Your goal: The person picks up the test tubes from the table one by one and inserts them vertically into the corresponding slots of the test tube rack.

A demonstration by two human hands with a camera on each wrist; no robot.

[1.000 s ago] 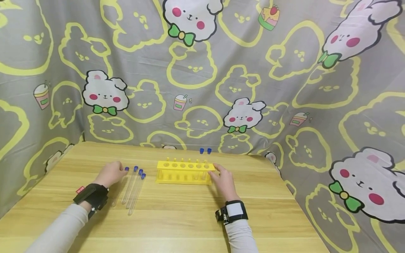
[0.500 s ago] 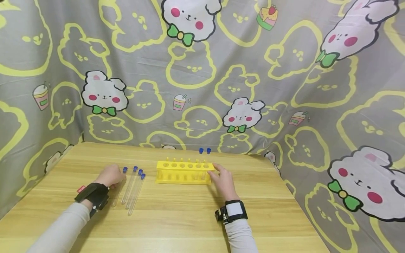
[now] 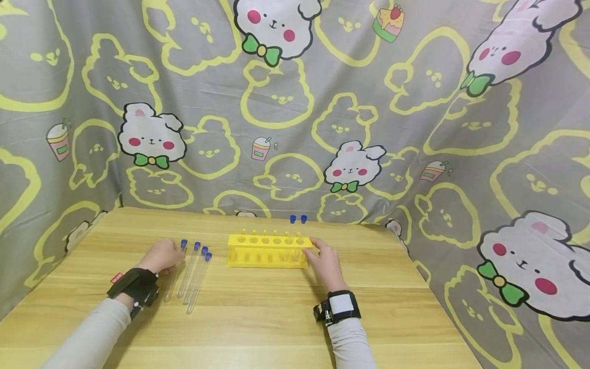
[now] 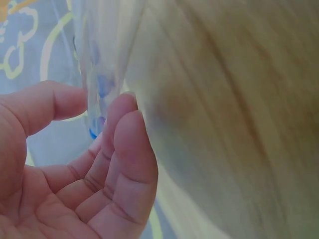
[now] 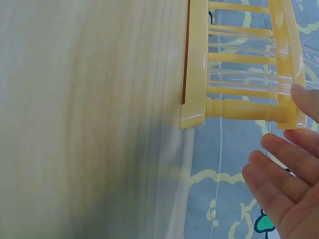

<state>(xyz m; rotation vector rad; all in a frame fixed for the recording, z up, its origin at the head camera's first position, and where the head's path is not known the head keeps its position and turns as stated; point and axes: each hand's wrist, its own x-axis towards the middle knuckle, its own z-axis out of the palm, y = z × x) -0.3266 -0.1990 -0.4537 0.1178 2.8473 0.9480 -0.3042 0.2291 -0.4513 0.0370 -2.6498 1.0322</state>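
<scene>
Head view, your left hand [image 3: 161, 255] curls its fingers round a blue-capped tube [image 3: 177, 269] lying on the tabletop [image 3: 258, 307] beside three more tubes [image 3: 195, 277], your right hand [image 3: 324, 264] rests flat, fingers straight, touching the yellow rack's [image 3: 267, 251] right end.
</scene>
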